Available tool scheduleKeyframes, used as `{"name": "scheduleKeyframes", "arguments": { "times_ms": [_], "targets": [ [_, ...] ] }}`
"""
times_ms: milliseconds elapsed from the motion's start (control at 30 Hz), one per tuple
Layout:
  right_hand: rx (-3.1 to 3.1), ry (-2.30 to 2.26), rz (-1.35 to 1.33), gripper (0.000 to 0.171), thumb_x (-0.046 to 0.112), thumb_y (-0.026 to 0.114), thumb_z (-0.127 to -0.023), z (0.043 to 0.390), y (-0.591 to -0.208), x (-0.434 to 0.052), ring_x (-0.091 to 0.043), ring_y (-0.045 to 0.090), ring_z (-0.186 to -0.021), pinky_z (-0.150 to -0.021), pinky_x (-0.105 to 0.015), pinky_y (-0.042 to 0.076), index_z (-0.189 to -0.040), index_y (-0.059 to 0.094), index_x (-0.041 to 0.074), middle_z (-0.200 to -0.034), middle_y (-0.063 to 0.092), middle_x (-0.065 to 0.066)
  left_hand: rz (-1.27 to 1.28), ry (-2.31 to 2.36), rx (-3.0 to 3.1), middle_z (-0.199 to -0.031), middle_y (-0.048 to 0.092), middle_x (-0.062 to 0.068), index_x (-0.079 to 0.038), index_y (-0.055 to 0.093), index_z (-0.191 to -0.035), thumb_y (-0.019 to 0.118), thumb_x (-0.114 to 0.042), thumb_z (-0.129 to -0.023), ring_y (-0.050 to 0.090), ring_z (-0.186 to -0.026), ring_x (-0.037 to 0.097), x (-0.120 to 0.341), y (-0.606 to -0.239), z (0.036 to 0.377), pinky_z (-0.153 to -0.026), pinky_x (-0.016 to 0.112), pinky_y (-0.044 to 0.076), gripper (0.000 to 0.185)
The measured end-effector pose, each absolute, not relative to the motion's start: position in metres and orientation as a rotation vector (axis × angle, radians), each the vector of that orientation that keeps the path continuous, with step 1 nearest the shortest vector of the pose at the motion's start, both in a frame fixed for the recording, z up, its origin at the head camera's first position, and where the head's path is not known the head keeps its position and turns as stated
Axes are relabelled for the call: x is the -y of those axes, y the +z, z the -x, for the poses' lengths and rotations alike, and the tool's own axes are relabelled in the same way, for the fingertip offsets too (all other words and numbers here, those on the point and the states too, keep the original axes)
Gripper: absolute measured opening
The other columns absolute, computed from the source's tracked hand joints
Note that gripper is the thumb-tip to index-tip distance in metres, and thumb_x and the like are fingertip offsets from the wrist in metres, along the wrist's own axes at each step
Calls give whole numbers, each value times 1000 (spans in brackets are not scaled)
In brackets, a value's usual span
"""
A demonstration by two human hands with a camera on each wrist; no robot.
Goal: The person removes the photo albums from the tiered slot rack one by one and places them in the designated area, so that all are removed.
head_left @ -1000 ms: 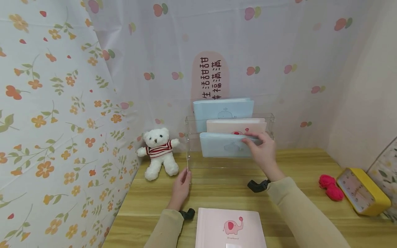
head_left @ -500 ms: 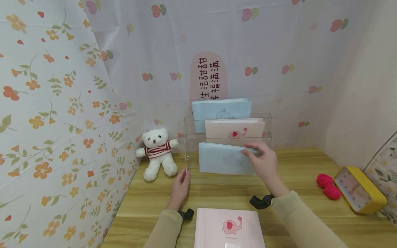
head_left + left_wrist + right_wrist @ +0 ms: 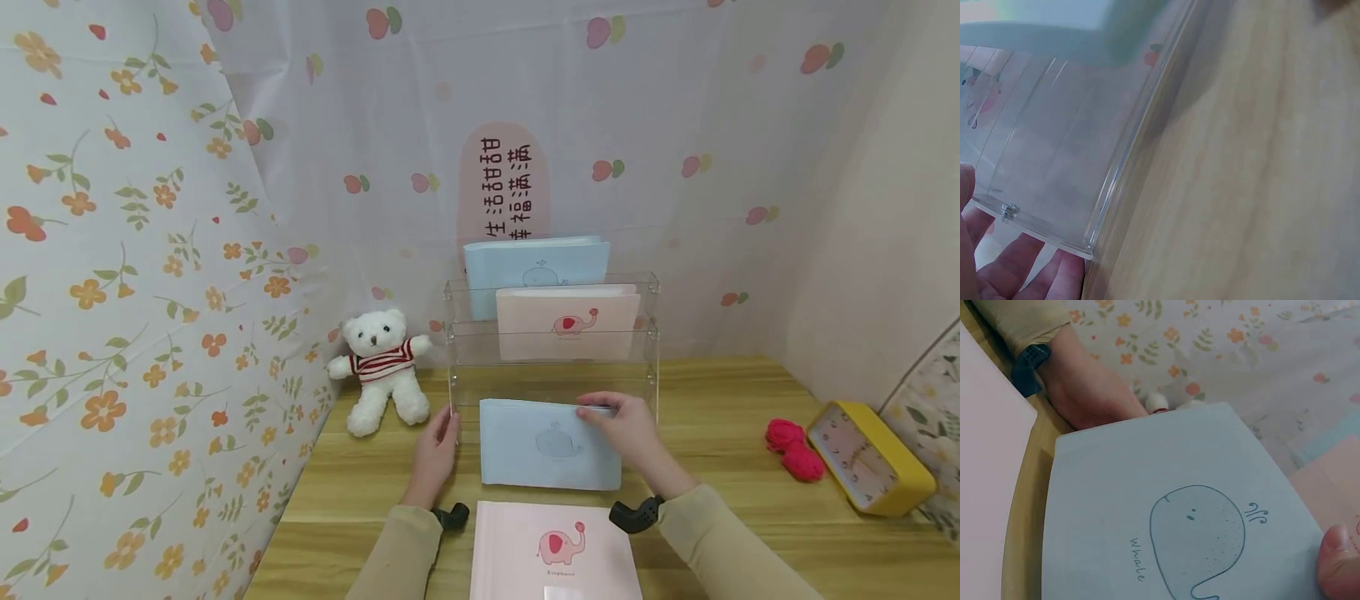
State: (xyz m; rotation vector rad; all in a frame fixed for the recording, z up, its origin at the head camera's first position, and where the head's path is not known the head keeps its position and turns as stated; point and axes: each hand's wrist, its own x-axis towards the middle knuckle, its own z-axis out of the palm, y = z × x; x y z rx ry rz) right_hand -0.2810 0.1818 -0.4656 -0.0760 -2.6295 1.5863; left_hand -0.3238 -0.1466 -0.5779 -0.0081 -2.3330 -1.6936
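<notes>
The left hand (image 3: 435,450) grips the left side panel of a clear tiered rack (image 3: 465,390), thumb on 1 face and fingers on the other. The right hand (image 3: 626,425) pinches the upper right corner of a blue whale album (image 3: 525,450), thumb in front. The 2 hands are apart, with the album spanning most of the gap between them.

The held album is in front of the rack, its cover towards the person; whether its lower edge touches the wooden table (image 3: 360,492) cannot be told. Nearer the person than both hands, a flat pink elephant album (image 3: 517,550) lies on the table.

Beyond the hands, a standing pink elephant album (image 3: 525,312) and a rear blue whale album (image 3: 487,275) sit in separate tiers. As a judgement, the work looks about half done: 2 albums are outside the rack, 1 of them not yet let go, and 2 remain in it.
</notes>
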Motion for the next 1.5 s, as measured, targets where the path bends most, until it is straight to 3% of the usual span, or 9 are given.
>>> {"name": "scheduleKeyframes", "arguments": {
  "times_ms": [167, 367, 433, 533, 833, 967, 1100, 1267, 1500],
  "targets": [
    [2699, 1554, 75, 22, 23, 80, -102, 284, -473, -185, -37, 67, -128, -99, -48, 52, -120, 84, 11, -136, 77, -19, 58, -1690, 2305, -140, 76, 19, -5, 67, -150, 62, -39, -114, 72, -127, 33, 148, -581, 326, -109, 53, 59, 49],
    [2780, 1496, -49, 24, 25, 82, -101, 291, -481, -192, -26, 72, -102, -80, -32, 55, -119, 84, 9, -127, 79, -19, 48, -1623, 2280, -130, 81, 6, -16, 73, -146, 64, -55, -110, 70, -112, 5, 153, -603, 341, -92, 25, 60, 54],
    [2790, 1502, -92, 25, 25, 84, -100, 294, -485, -194, -23, 72, -95, -76, -30, 57, -119, 84, 9, -126, 79, -19, 89, -1634, 2257, -129, 81, 6, -15, 72, -146, 64, -54, -110, 70, -108, 4, 155, -610, 345, -87, 23, 59, 54],
    [2781, 1558, -120, 27, 26, 85, -99, 295, -490, -198, -21, 72, -88, -74, -30, 60, -120, 84, 8, -124, 79, -20, 162, -1643, 2240, -130, 80, 14, -10, 70, -147, 63, -51, -111, 73, -109, 12, 157, -611, 344, -86, 30, 62, 55],
    [2763, 1497, -220, 27, 32, 84, -99, 298, -504, -201, -27, 71, -108, -85, -30, 58, -118, 84, 12, -130, 79, -17, 161, -1621, 2257, -131, 79, 15, -10, 69, -149, 61, -50, -112, 74, -112, 16, 156, -606, 341, -86, 32, 62, 55],
    [2802, 1429, -268, 25, 32, 85, -99, 297, -514, -201, -24, 71, -109, -87, -31, 58, -117, 85, 15, -125, 81, -12, 160, -1648, 2250, -131, 79, 19, -7, 69, -148, 61, -52, -112, 75, -114, 24, 154, -596, 334, -91, 42, 64, 58],
    [2810, 1369, -333, 23, 33, 87, -97, 296, -527, -202, -24, 73, -111, -90, -32, 59, -115, 86, 18, -120, 83, -7, 123, -1635, 2269, -132, 79, 16, -10, 69, -149, 61, -54, -111, 75, -114, 21, 154, -598, 335, -88, 37, 64, 59],
    [2792, 1328, -405, 21, 31, 89, -95, 293, -544, -203, -20, 74, -109, -89, -26, 58, -113, 86, 20, -116, 84, -2, 144, -1619, 2264, -133, 79, 15, -10, 69, -149, 61, -50, -112, 75, -112, 19, 157, -607, 340, -86, 34, 64, 55],
    [2723, 1399, -463, 14, 23, 89, -95, 293, -560, -206, -13, 72, -103, -88, -22, 57, -108, 86, 21, -111, 84, 0, 94, -1628, 2281, -133, 79, 18, -9, 71, -147, 62, -51, -112, 76, -117, 28, 150, -583, 325, -99, 49, 63, 55]
  ]
}}
